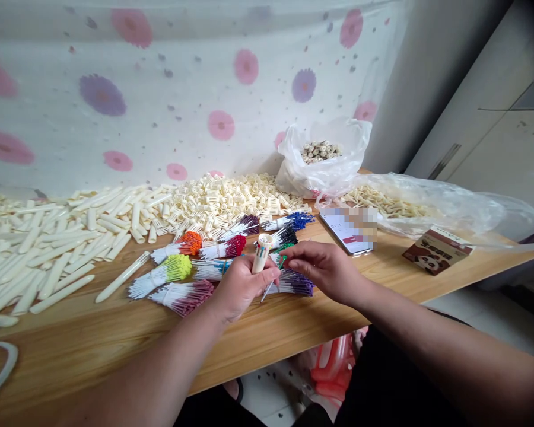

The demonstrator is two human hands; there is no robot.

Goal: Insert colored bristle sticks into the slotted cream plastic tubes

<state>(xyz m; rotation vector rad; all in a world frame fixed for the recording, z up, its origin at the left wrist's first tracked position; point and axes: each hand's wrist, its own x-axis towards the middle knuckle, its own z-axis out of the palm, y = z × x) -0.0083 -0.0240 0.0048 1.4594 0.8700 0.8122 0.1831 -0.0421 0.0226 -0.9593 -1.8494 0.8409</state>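
Observation:
My left hand (pixel 244 286) is closed around a cream multicolour pen barrel (pixel 261 252), held upright with its slotted top showing several coloured pieces. Just right of it, my right hand (pixel 327 270) pinches a thin pen refill (pixel 267 290) with a green end piece. The refill slants down past my left thumb. Around and behind my hands lie bundles of white refills with coloured ends: yellow (pixel 178 268), orange (pixel 188 243), red (pixel 234 247), mauve (pixel 196 296), blue (pixel 299 221), black (pixel 286 236) and purple (pixel 299 283), among others. My left hand partly covers the light-blue bundle (pixel 208 270).
Long cream tubes (pixel 57 255) spread over the table's left. Behind is a heap of short cream parts (pixel 222 201). A plastic bag (pixel 302 172) of small parts, a phone (pixel 347 230), a brown box (pixel 436 252) and another plastic bag (pixel 449 204) stand on the right.

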